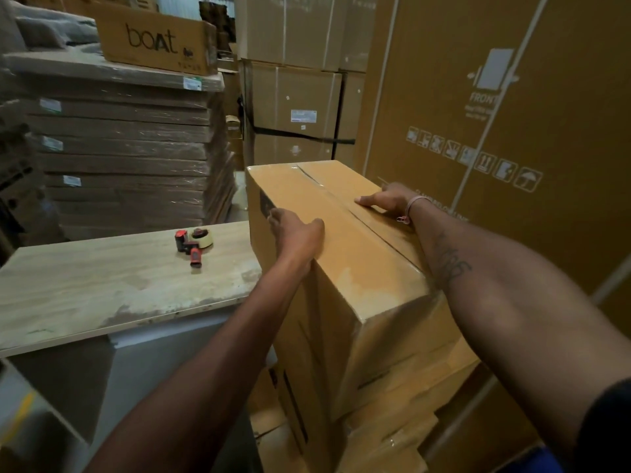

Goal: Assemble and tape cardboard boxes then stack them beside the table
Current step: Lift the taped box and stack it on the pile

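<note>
A taped brown cardboard box [355, 264] sits on top of a stack of similar boxes [396, 397] just right of the table [102, 295]. My left hand [297, 233] grips the box's upper left edge, fingers down the side and thumb on top. My right hand [386, 201] lies on the top at the right edge, thumb along the taped seam and fingers over the far side. A red and black tape dispenser [193, 245] with a roll of tape lies on the table, apart from both hands.
Huge printed cartons [512, 131] rise close behind and right of the stack. Strapped cartons [297, 110] stand at the back. A wrapped pile of flat cardboard [119, 155] with a "boAt" box [153, 35] on top stands behind the table.
</note>
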Demonstrator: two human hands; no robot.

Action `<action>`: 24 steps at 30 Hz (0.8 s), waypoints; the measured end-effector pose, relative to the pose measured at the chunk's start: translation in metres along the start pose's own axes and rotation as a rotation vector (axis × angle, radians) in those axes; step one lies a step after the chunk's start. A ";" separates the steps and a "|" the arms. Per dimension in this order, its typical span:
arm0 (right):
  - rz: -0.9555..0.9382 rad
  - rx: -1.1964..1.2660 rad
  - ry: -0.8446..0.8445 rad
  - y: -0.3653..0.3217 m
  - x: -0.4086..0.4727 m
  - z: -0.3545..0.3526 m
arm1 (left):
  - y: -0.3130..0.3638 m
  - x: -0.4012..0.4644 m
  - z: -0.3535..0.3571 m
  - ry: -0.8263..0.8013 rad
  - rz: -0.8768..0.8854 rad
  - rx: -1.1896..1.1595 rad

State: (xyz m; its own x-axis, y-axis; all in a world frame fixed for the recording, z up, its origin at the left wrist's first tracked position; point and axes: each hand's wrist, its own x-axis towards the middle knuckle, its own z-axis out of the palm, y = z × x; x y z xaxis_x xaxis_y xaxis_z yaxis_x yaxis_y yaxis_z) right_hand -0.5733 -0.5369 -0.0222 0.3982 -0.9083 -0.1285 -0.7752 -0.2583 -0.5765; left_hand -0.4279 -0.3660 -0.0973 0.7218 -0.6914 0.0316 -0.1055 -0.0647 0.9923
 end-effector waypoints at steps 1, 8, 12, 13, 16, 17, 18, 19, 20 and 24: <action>-0.004 -0.016 0.006 0.001 0.001 -0.002 | 0.002 -0.002 0.003 -0.012 -0.003 -0.003; -0.030 -0.191 0.026 0.007 0.004 -0.005 | 0.007 -0.014 0.022 -0.017 0.033 0.118; -0.032 -0.405 0.044 0.001 -0.001 -0.001 | 0.008 -0.018 0.018 -0.044 0.113 0.309; -0.021 -0.419 0.036 0.002 0.002 0.000 | 0.009 -0.018 0.017 -0.054 0.138 0.369; 0.018 -0.424 0.018 0.005 0.016 0.003 | 0.013 -0.016 0.014 -0.108 0.185 0.512; 0.022 -0.432 0.018 0.005 0.020 0.004 | 0.013 -0.015 0.012 -0.134 0.192 0.542; 0.026 -0.441 0.019 0.006 0.024 0.005 | 0.013 -0.014 0.009 -0.162 0.206 0.565; 0.032 -0.445 0.021 0.006 0.026 0.006 | 0.012 -0.014 0.005 -0.188 0.227 0.580; 0.040 -0.447 0.024 0.007 0.026 0.008 | 0.010 -0.013 0.002 -0.212 0.251 0.593; 0.050 -0.465 0.048 0.008 0.018 0.018 | 0.008 -0.014 -0.007 -0.279 0.295 0.638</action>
State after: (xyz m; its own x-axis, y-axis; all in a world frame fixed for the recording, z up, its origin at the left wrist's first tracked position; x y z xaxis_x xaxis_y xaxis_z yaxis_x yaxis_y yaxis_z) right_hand -0.5631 -0.5496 -0.0434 0.3404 -0.9347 -0.1025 -0.9346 -0.3243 -0.1461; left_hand -0.4344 -0.3521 -0.0891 0.4111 -0.8957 0.1693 -0.7041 -0.1941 0.6830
